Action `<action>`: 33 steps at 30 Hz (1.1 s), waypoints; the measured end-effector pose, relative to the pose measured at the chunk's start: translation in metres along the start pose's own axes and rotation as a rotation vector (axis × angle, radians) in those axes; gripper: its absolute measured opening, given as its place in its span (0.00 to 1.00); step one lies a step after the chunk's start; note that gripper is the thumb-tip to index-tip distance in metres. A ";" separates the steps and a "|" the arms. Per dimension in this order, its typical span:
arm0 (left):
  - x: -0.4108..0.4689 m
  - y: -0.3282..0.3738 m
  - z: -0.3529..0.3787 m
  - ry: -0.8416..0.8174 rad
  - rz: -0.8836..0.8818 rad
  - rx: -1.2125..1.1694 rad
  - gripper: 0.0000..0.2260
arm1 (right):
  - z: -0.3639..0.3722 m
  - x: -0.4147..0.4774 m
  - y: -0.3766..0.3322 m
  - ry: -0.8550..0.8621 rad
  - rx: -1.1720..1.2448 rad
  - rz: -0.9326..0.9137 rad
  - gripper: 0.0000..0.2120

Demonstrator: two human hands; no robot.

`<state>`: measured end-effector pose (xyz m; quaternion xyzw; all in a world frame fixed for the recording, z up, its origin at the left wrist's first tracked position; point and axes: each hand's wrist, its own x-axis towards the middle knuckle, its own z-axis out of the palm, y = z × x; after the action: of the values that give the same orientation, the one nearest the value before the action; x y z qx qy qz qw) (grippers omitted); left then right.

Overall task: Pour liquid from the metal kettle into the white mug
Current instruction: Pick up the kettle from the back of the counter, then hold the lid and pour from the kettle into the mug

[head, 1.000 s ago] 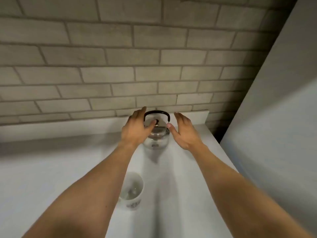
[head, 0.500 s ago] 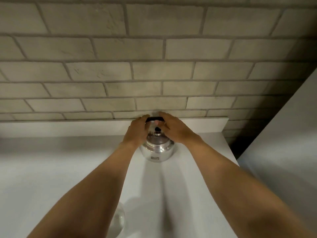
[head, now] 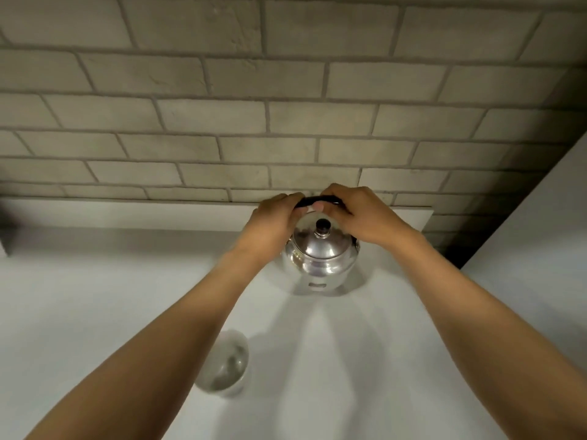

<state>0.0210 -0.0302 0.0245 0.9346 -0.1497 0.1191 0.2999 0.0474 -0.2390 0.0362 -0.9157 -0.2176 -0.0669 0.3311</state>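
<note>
Seen from above, a white countertop [head: 95, 312] is shown running back to a low white ledge [head: 158, 214] and a wall of grey-beige bricks [head: 286, 90]. A shiny, round-bodied metal kettle [head: 320, 262] with a domed lid is stood upright on the counter near the back ledge, right of centre. The lid is topped by a small dark knob [head: 322, 226], and a thin black handle [head: 313, 201] is arched over it. Both bare forearms are stretched forward from the bottom corners of the view and are met at that handle. The left hand [head: 274, 217] is curled around the handle's left end, with the fingers wrapped over the black bar and the thumb tucked beneath. The right hand [head: 355, 214] is closed around the handle's right end in the same way, its knuckles turned towards the wall. The kettle's base is seen on or very close to the counter; whether it is lifted cannot be told. A white, rounded ceramic mug [head: 227, 363] is placed nearer the viewer, well apart from the kettle and to its left, just beside the left forearm and partly hidden by it. The mug is blurred, and only a greyish interior is made out. A pale flat panel [head: 540, 217] is seen rising along the right edge, with a dark gap where it meets the bricks.
</note>
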 end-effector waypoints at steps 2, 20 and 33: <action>-0.023 0.014 -0.011 0.061 0.061 0.018 0.08 | -0.009 -0.020 -0.019 0.011 -0.036 -0.029 0.14; -0.265 0.055 0.018 0.126 0.280 0.178 0.24 | 0.004 -0.179 -0.097 0.096 -0.070 -0.074 0.17; -0.293 0.069 0.025 0.053 0.143 -0.016 0.26 | 0.000 -0.207 -0.124 0.081 -0.096 -0.047 0.14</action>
<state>-0.2711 -0.0375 -0.0507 0.9156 -0.2093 0.1636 0.3018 -0.1929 -0.2275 0.0523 -0.9217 -0.2221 -0.1221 0.2935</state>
